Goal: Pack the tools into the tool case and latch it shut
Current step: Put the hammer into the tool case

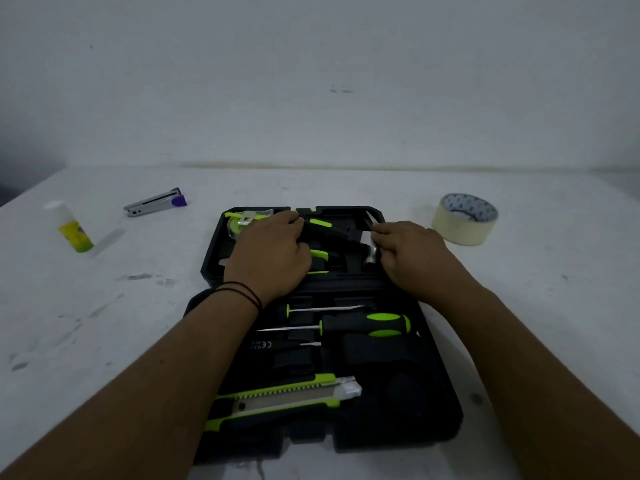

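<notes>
Both hands seat the hammer (341,233) in its recess in the far half of the open tool case (440,403). The left hand (273,254) presses the handle; the right hand (408,254) pinches the head. Press evenly until flush. Tape roll (464,220), stapler (156,202) and glue stick (74,230) lie clear, near the table's far edge.

Pretty dim in here, everything has a flat grey-blue cast and no hard shadows, so the light's soft and diffuse. The black tool case (436,393) swallows detail, its recesses are just murk. Only the lime-green bits pop. Wide-angle lens bends the counter (536,306) edge, and the forearms stretch toward 7 and 5 o'clock. Slightly soft overall, grainy wall.
</notes>
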